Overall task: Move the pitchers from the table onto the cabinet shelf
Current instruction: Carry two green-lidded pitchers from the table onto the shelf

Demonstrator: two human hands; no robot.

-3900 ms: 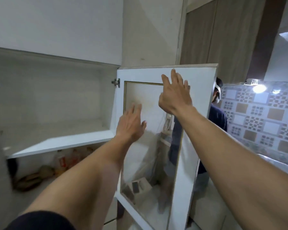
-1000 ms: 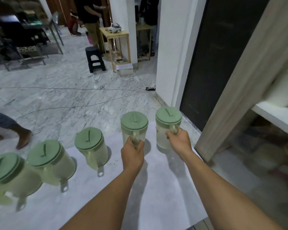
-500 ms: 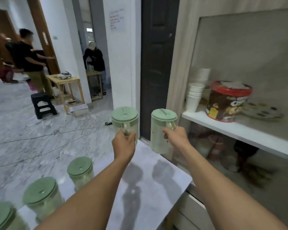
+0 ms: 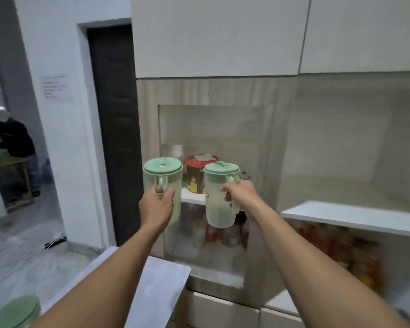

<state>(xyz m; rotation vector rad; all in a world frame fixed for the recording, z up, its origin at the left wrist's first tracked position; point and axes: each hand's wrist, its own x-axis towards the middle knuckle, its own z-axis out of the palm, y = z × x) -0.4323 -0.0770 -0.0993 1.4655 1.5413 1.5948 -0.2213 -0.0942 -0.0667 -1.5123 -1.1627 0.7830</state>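
Note:
I hold two clear pitchers with green lids up in the air in front of the cabinet. My left hand point(image 4: 157, 204) grips the handle of the left pitcher point(image 4: 163, 176). My right hand point(image 4: 240, 192) grips the handle of the right pitcher point(image 4: 219, 200). The open cabinet's white shelf point(image 4: 350, 217) lies to the right of both pitchers, at about their height, with a bare top. Another green-lidded pitcher point(image 4: 14, 312) stands on the white table point(image 4: 156, 287) at the bottom left, partly cut off by the frame.
Behind the pitchers a glass-fronted cabinet section holds a red-lidded tub point(image 4: 198, 175) and stacked cups point(image 4: 174, 151). Jars point(image 4: 336, 252) fill the space under the open shelf. A dark door point(image 4: 114, 129) stands left of the cabinet. A person point(image 4: 12, 143) stands far left.
I lifted both pitchers off the table and carried them up and toward the cabinet. The view swung right and upward, so the row of remaining pitchers dropped mostly out of frame.

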